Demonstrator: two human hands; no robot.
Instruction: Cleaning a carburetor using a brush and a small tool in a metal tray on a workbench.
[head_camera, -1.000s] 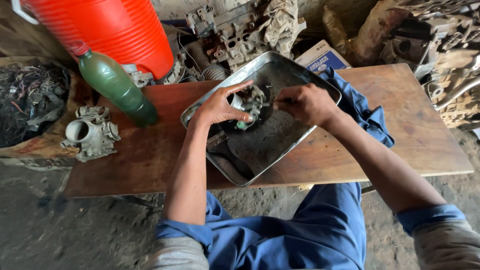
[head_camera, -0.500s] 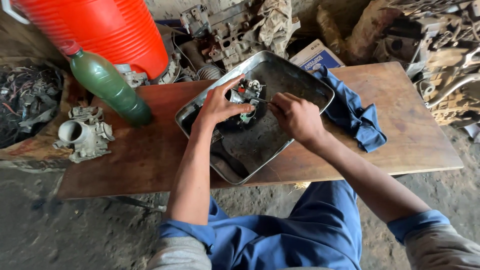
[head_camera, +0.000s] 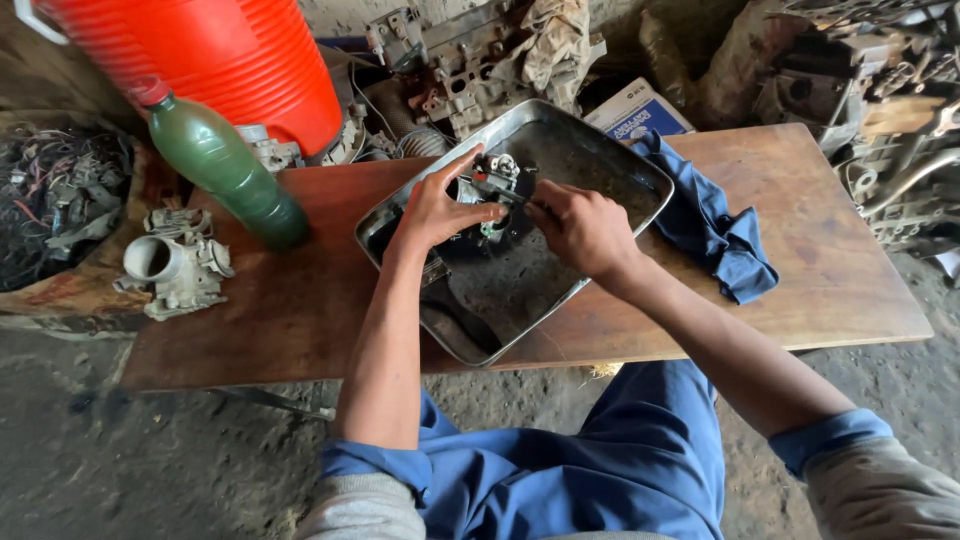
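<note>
wooden table (head_camera: 830, 270) on dirt floor (head_camera: 130, 450) — both hands' fingers (head_camera: 470, 212) pinching a carburetor (head_camera: 492, 180) over the tray (head_camera: 640, 170).

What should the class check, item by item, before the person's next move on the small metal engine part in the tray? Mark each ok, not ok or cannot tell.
1. Left hand steadies the small metal engine part: ok.
2. Right hand grips a thin dark tool reaching the part: ok.
3. Part sits inside the metal tray: ok.
4. Tool tip seated properly: cannot tell.
5. Blue rag lies within reach beside the tray: ok.
6. Green bottle stands upright, away from both hands: ok.
</note>
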